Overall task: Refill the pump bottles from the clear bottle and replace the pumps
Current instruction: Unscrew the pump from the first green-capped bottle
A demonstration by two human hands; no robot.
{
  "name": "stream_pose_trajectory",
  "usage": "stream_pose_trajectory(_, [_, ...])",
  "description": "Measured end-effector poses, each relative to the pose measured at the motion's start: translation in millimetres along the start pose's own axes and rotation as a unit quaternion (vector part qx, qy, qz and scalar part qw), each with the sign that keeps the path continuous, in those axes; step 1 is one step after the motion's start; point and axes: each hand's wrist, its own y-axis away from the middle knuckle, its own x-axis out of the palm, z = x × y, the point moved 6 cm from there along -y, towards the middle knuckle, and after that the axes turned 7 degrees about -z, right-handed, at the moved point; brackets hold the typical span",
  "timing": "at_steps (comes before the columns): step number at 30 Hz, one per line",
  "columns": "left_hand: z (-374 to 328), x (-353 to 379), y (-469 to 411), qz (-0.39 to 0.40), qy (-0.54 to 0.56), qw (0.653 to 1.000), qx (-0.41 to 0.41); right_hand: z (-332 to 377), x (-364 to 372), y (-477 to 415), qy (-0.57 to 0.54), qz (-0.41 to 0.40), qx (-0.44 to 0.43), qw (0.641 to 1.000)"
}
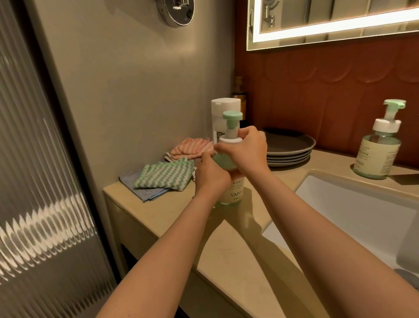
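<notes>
Beige bathroom counter (157, 208): folded cloths (164, 176), stacked plates (290, 147), white sink (353, 212), held pump bottle (232, 191).

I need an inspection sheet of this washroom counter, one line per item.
Surface: beige counter, sink at its right.
Job's things: pump bottle held upright, pump on top; clear bottle behind it, capped; second pump bottle by the sink, pump on.
Clutter: folded cloths, stacked plates, dark bottle in the corner.
Hands: left hand grips the bottle body; right hand grips its pump collar.
Cables: nothing seen.
Surroundings: lit mirror, ribbed glass door.
</notes>
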Motion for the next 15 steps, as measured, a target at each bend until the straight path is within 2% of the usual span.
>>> stream_pose_trajectory(2, [1, 0, 0, 0.008, 0.015, 1.0, -0.005, 0, -2, -2, 0.007, 0.009, -0.001, 1.0])
stream_pose_trajectory(6, [4, -4, -1, 0.005, 0.044, 0.999, -0.028, 2, -1, -1, -0.063, 0.099, 0.016, 0.993])
stream_pose_trajectory(8, [2, -3, -2, 0.002, 0.032, 0.999, -0.012, 2, 3, 1, -0.066, 0.115, 0.015, 0.991])
stream_pose_trajectory(11, [1, -1, -4, 0.001, 0.015, 1.0, 0.01, 1, 5, 1, -0.013, 0.055, -0.005, 0.998])
stream_pose_trajectory(13, [1, 0, -4, 0.009, 0.009, 1.0, 0.004, 0, -1, 0, -0.019, 0.016, 0.006, 1.0])
stream_pose_trajectory(15, [3, 0, -6, 0.013, 0.012, 1.0, -0.01, 0, -4, -2, -0.042, 0.042, 0.02, 0.998])
